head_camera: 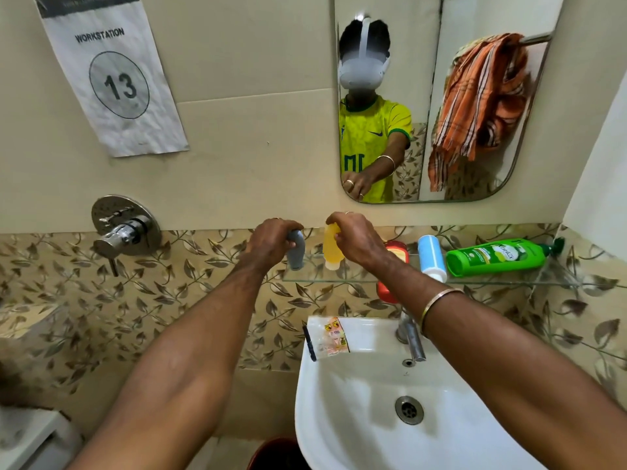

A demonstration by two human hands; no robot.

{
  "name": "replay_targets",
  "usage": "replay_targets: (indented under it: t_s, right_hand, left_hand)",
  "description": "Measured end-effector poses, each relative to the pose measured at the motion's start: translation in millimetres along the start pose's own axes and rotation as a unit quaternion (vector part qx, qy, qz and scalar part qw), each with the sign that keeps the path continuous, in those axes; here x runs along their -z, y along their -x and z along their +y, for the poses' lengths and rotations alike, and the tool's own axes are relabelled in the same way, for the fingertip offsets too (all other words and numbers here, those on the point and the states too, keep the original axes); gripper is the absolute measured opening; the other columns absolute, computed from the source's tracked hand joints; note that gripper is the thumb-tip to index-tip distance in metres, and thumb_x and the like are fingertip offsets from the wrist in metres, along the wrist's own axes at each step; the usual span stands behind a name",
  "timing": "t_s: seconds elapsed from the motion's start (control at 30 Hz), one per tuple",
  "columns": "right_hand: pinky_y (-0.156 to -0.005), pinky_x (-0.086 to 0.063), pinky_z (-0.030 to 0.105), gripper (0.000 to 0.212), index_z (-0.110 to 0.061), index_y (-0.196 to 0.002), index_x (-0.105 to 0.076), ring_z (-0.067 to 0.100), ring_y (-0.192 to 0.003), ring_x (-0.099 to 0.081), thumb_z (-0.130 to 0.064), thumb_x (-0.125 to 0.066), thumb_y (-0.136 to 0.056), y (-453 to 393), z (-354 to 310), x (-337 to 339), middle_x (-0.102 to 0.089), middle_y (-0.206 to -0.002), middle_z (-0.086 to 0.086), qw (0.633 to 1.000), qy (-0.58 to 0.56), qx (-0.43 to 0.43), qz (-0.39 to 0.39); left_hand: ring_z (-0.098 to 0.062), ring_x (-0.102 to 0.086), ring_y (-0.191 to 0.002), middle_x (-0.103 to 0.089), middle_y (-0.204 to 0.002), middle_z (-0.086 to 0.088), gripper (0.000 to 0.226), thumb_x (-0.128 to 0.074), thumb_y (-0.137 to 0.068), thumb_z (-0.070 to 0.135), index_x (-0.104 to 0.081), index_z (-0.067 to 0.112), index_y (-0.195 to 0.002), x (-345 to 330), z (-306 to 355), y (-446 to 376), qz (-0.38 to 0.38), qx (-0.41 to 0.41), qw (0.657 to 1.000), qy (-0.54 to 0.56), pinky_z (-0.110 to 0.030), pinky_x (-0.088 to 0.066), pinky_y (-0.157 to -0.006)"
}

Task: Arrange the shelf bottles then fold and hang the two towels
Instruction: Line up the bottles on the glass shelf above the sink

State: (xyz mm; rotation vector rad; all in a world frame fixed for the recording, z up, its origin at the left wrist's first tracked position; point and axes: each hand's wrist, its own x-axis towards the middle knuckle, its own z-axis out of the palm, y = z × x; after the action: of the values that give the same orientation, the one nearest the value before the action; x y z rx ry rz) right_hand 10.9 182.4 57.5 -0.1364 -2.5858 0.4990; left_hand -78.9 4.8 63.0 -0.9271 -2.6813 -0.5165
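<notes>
Glass shelf: a clear glass shelf [492, 281] is running along the leaf-patterned tile wall above the basin, and I am watching both hands working at its left end.
Left hand: my left hand [271, 244] is curling its fingers round the top of a small grey plastic bottle [296, 254], which is standing upright at the shelf's left edge.
Right hand: my right hand [356, 240] is pinching the upper part of a translucent yellow plastic bottle [332, 247], fingers bent round it; the bottle is standing upright just beside the grey one, and the two are apart.
Other bottles: a red plastic bottle [395, 251] is lying partly hidden behind my right wrist; a pale blue cylindrical bottle with a white cap [430, 257] is lying next to it, and a bright green pump bottle [495, 257] is lying on its side towards the shelf's right end.
Towel: an orange striped cloth towel [481, 103] is hanging bunched over a metal bar, seen in the wall mirror [437, 184]. I am seeing only this one towel.
Basin: a white ceramic washbasin [356, 418] is sitting below the shelf, with a small printed plastic sachet [330, 337] resting on its back left rim and a chrome tap [412, 337] beside it.
Wall: a white paper sign reading WORKSTATION 13 [112, 76] is hanging above a chrome shower mixer valve [125, 228].
</notes>
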Motion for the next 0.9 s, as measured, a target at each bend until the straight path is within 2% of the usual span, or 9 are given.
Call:
replay_targets:
  t_s: [0.17, 0.33, 0.47, 0.9]
  right_hand:
    - [-0.091, -0.054, 0.044, 0.034, -0.014, -0.124, -0.066, 0.031, -0.108, -0.063, -0.003, -0.067, -0.091, -7, -6, -11, -0.068, -0.120, 0.012, 1.000, -0.025, -0.002, 0.008]
    - [-0.087, -0.056, 0.039, 0.033, -0.016, -0.122, -0.068, 0.028, -0.104, -0.064, -0.005, -0.070, -0.091, -8, -14, -24, -0.070, -0.117, 0.010, 1.000, -0.028, 0.000, 0.006]
    - [-0.086, -0.058, 0.046, 0.036, -0.020, -0.124, -0.066, 0.028, -0.105, -0.065, -0.006, -0.070, -0.091, -7, -17, -33, -0.070, -0.119, 0.009, 1.000, -0.022, -0.011, 0.003]
    - [-0.091, -0.057, 0.043, 0.040, -0.016, -0.129, -0.064, 0.028, -0.112, -0.064, -0.004, -0.069, -0.092, -10, -17, -38, -0.068, -0.124, 0.011, 1.000, -0.014, 0.006, -0.006]
  left_hand:
    - [-0.023, -0.065, -0.114, -0.070, -0.125, -0.003, 0.047, -0.071, -0.084, 0.005, -0.068, 0.024, -0.127, -10, -8, -2, -0.004, -0.002, 0.999, 0.038, -0.035, -0.053, -0.094]
    - [-0.022, -0.063, -0.116, -0.069, -0.128, 0.000, 0.048, -0.072, -0.086, 0.009, -0.066, 0.026, -0.130, -11, -15, -5, -0.006, 0.000, 0.999, 0.037, -0.032, -0.050, -0.090]
    - [-0.021, -0.063, -0.117, -0.068, -0.130, 0.001, 0.049, -0.072, -0.087, 0.009, -0.064, 0.027, -0.132, -11, -20, -6, -0.008, -0.007, 0.999, 0.035, -0.028, -0.047, -0.088]
    - [-0.026, -0.061, -0.121, -0.064, -0.135, -0.003, 0.061, -0.076, -0.086, 0.014, -0.055, 0.027, -0.141, -14, -27, -5, -0.020, -0.026, 0.999, 0.023, -0.038, -0.053, -0.096]
